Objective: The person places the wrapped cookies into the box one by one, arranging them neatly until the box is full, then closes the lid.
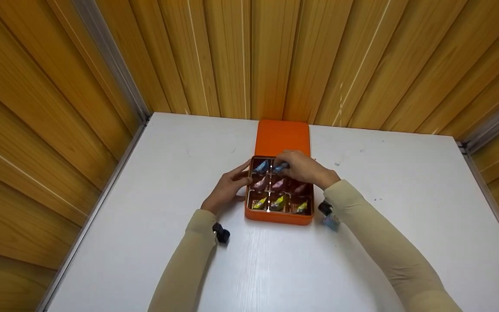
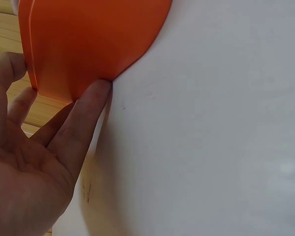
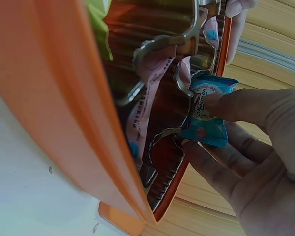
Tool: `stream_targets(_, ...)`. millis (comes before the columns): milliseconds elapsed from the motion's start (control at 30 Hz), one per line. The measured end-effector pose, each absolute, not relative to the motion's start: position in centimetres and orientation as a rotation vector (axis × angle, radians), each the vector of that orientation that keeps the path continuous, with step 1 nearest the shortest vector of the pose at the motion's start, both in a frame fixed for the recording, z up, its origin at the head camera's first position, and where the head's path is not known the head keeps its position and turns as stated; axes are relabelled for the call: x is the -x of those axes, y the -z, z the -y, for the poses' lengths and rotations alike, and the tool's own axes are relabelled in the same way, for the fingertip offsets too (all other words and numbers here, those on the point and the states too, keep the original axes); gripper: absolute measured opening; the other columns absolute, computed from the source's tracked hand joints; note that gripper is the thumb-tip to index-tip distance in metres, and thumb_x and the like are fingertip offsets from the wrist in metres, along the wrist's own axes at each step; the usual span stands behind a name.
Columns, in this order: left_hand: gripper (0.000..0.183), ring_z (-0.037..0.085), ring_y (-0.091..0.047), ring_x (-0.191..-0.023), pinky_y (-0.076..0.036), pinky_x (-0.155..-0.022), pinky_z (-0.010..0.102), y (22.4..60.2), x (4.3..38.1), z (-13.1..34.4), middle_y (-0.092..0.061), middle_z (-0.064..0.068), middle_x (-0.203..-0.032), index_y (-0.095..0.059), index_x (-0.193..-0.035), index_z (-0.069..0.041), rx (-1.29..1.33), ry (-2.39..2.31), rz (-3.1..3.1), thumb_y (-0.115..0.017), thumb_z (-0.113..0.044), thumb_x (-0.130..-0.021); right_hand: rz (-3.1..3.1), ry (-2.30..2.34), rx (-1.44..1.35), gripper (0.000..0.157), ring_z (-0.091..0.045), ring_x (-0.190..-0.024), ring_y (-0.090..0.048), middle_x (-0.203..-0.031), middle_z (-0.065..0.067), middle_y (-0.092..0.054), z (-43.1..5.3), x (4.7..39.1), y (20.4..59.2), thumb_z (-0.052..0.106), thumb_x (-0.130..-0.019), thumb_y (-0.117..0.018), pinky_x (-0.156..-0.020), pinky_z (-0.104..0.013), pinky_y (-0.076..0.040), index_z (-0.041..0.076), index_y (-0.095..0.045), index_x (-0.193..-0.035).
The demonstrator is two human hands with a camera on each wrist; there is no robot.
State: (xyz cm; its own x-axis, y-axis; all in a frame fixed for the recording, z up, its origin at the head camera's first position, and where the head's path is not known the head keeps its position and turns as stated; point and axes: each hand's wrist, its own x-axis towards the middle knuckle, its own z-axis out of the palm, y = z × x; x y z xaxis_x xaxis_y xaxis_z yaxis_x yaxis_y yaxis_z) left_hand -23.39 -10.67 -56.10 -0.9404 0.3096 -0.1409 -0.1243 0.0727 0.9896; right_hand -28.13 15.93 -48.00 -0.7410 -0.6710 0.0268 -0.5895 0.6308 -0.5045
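An orange box with a brown divided tray stands mid-table, holding wrapped macarons. Yellow-green packets fill the front row, pink packets the middle row. A blue packet sits in the back left compartment. My right hand pinches another blue packet between thumb and fingers, over the back middle compartment. The back right compartment shows bare tray in the right wrist view. At the box's left side, my left hand holds the wall, thumb at the rim, fingers against the outside.
Behind the box lies a flat orange lid, reaching the table's back edge. The white table is bounded by wood-patterned walls at the back and sides. A dark wrist device is on each sleeve.
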Motion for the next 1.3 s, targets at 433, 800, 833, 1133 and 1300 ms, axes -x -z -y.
stream_targets(433,0.065,0.032,-0.06,-0.13,-0.064,-0.08,0.047,56.2,23.5,10.7,-0.055,0.015,-0.153,-0.044,-0.163,-0.038,-0.183,-1.927,-2.048,-0.066,-0.021,-0.104,-2.693,0.744,1.089,0.023,-0.035,-0.114,-0.066,-0.117,-0.016,-0.071,-16.0,28.1,48.0,-0.008,-0.095,-0.072,-0.101,-0.052,-0.054,-0.002,-0.074,-0.117)
stream_targets(800,0.064,0.032,-0.06,-0.131,-0.064,-0.082,0.048,56.3,23.4,10.7,-0.054,0.015,-0.154,-0.044,-0.162,-0.039,-0.18,-1.934,-2.041,-0.066,-0.021,-0.105,-2.727,0.759,1.08,0.024,-0.037,-0.115,-0.066,-0.119,-0.018,-0.07,-16.5,27.9,47.8,-0.007,-0.095,-0.072,-0.102,-0.053,-0.053,-0.004,-0.074,-0.119)
stream_targets(833,0.064,0.033,-0.06,-0.13,-0.064,-0.082,0.048,56.3,23.4,10.7,-0.054,0.015,-0.154,-0.045,-0.162,-0.039,-0.181,-1.936,-2.041,-0.066,-0.021,-0.105,-2.731,0.764,1.079,0.024,-0.037,-0.114,-0.066,-0.119,-0.018,-0.07,-16.6,27.8,47.8,-0.007,-0.095,-0.072,-0.102,-0.053,-0.053,-0.004,-0.074,-0.119)
stream_targets(1133,0.064,0.03,-0.061,-0.128,-0.064,-0.077,0.046,56.2,23.5,10.7,-0.055,0.014,-0.153,-0.046,-0.161,-0.04,-0.17,-1.913,-2.074,-0.067,-0.023,-0.103,-2.757,0.786,1.028,0.023,-0.037,-0.11,-0.066,-0.117,-0.017,-0.069,-17.5,27.1,47.4,-0.003,-0.097,-0.073,-0.099,-0.053,-0.054,-0.003,-0.075,-0.119)
stream_targets(1300,0.064,0.029,-0.061,-0.128,-0.064,-0.077,0.046,56.2,23.5,10.7,-0.056,0.013,-0.153,-0.046,-0.161,-0.04,-0.17,-1.911,-2.08,-0.067,-0.021,-0.103,-2.779,0.788,1.004,0.022,-0.036,-0.109,-0.066,-0.116,-0.016,-0.069,-18.2,26.8,47.2,-0.001,-0.097,-0.074,-0.099,-0.053,-0.054,-0.003,-0.074,-0.119)
